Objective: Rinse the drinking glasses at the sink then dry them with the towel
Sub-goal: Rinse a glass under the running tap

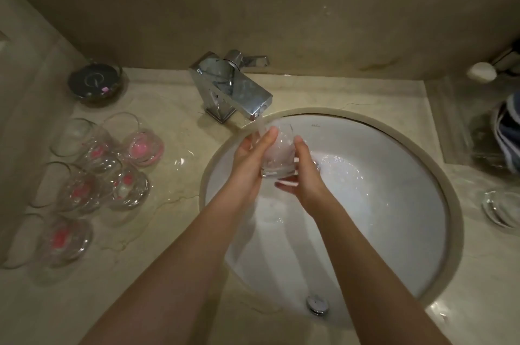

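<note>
Rinse step — your left hand [250, 159] and right hand [305, 173] both grip the glass [277, 152] under the tap [239, 91] stream, over the sink [394, 164]. Next: towelling calls for a firm wet-glass hold.

The striped towel [509, 133] is cut off by the right edge, its shape unclear.
</note>
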A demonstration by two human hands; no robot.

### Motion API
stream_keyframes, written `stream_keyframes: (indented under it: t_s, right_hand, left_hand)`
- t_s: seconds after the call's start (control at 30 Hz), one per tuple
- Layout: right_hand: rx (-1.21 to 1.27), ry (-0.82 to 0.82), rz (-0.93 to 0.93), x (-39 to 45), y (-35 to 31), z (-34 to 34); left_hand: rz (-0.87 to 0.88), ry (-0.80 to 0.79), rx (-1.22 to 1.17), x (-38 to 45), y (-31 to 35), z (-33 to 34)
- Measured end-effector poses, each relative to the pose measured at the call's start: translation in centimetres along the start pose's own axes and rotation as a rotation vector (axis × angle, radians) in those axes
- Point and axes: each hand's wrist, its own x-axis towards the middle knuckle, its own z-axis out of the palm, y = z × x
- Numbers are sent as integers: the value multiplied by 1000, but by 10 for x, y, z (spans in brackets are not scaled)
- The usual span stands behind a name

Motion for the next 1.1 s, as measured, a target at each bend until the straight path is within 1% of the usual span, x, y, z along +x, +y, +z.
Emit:
stream_keyframes:
  t_s: [0.07,0.1,0.13,0.2,0.27,0.33,0.37,0.4,0.47,0.53,0.57,0.63,0.73,0.8,0.87,0.9,1.0,1.1]
  right_hand:
    - [-122,119,-227,2,1,10]
    - [-150,141,-294,2,2,16]
    - [-160,157,-323,3,3,21]
    - [-112,175,-303,9,4,27]
    - [-17,150,-223,17,2,28]
    - [131,73,-130,25,-3,28]
    - [153,21,-105,29,-4,28]
    - [144,-30,-99,31,-4,29]
    - [44,-66,-139,26,-3,36]
    - [-46,-1,-190,23,-1,39]
    - [-43,36,-181,25,2,38]
    - [47,57,-120,29,3,36]
    - [129,-22,-44,36,5,31]
    - [82,-66,-54,32,4,32]
    - [3,-49,-86,30,4,33]
    - [-20,-12,-90,29,4,33]
    - [48,52,-99,30,2,30]
    - [57,-41,-85,32,-1,26]
  left_hand:
    - [31,56,107,-3,-5,5]
    - [48,90,157,-4,-8,8]
    - [67,127,188,-4,-10,11]
    - [110,187,195,-1,-8,11]
    - [126,187,192,4,-5,10]
    - [102,169,163,7,-1,9]
    - [100,176,152,8,0,7]
    - [113,192,148,9,-1,5]
    - [133,245,183,10,-6,2]
    - [125,270,215,8,-11,3]
    - [104,269,218,7,-13,3]
    - [48,257,183,8,-14,2]
    - [-12,213,110,11,-10,-2]
    - [25,220,150,7,-10,0]
    - [30,213,186,6,-12,2]
    - [10,205,189,6,-12,2]
    - [-85,179,158,9,-6,0]
    - [-99,176,130,3,2,-1]
